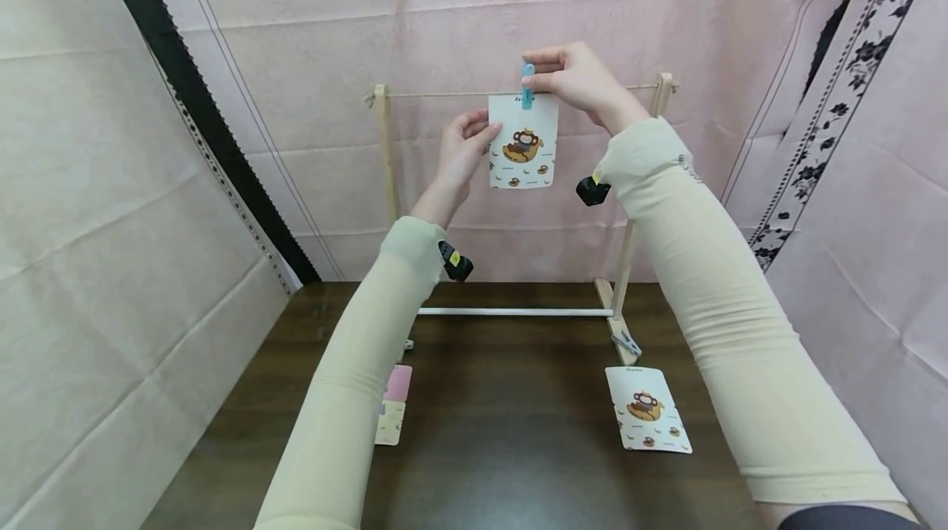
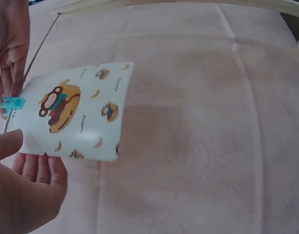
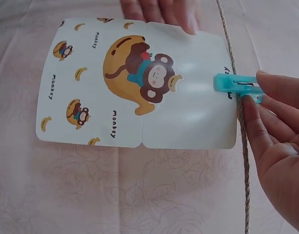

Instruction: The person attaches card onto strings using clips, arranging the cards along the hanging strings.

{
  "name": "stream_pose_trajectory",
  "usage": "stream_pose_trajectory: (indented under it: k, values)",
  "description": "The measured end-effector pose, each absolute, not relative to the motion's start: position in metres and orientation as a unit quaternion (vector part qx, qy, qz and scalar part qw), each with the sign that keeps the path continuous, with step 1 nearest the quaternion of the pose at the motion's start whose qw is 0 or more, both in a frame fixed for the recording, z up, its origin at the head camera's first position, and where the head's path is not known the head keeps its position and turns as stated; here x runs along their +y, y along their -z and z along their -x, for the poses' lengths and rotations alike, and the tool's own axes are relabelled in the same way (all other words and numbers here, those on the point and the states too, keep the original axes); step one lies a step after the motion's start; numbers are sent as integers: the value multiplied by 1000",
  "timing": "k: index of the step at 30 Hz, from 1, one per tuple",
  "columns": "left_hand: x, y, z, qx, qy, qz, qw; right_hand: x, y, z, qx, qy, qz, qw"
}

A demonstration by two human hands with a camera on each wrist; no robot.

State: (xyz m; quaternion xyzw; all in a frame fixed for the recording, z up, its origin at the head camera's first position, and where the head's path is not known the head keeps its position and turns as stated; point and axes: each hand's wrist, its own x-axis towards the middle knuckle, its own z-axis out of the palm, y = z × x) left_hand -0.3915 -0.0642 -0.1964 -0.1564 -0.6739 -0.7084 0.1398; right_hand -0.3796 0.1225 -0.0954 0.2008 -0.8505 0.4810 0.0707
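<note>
A white card (image 1: pixel 522 164) with a monkey on a banana hangs upright at the string (image 1: pixel 444 94), its top edge against it. My right hand (image 1: pixel 585 86) pinches a blue clothespin (image 1: pixel 527 90) between thumb and fingers; in the right wrist view the clothespin (image 3: pixel 230 83) sits over the card's top edge and the string. My left hand (image 1: pixel 462 151) holds the card's left edge, thumb in front and fingers behind, as the left wrist view of the card (image 2: pixel 76 109) shows.
The string runs between two wooden posts (image 1: pixel 387 155) joined low down by a white rod (image 1: pixel 518 312). On the brown table (image 1: pixel 504 448) lie another monkey card (image 1: pixel 647 408), a pink-and-yellow card (image 1: pixel 394 404) partly behind my left sleeve, and a grey clothespin (image 1: pixel 626 342) on the right foot.
</note>
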Motion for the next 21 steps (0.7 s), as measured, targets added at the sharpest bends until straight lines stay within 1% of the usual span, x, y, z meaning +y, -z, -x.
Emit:
stream_pose_trajectory:
  k: [7,13,18,21]
  values:
    - [-83,216,385,-713,682,130,99,126,99,377,-858,-466,-205,72]
    - [-98,229,380,-722,677,115,80,126,102,376,-851,-472,-218,81]
    - [-109,233,372,-735,663,130,63,133,104,373,-828,-509,-213,104]
    - [-115,232,368,-740,654,145,55,141,104,370,-806,-536,-212,132]
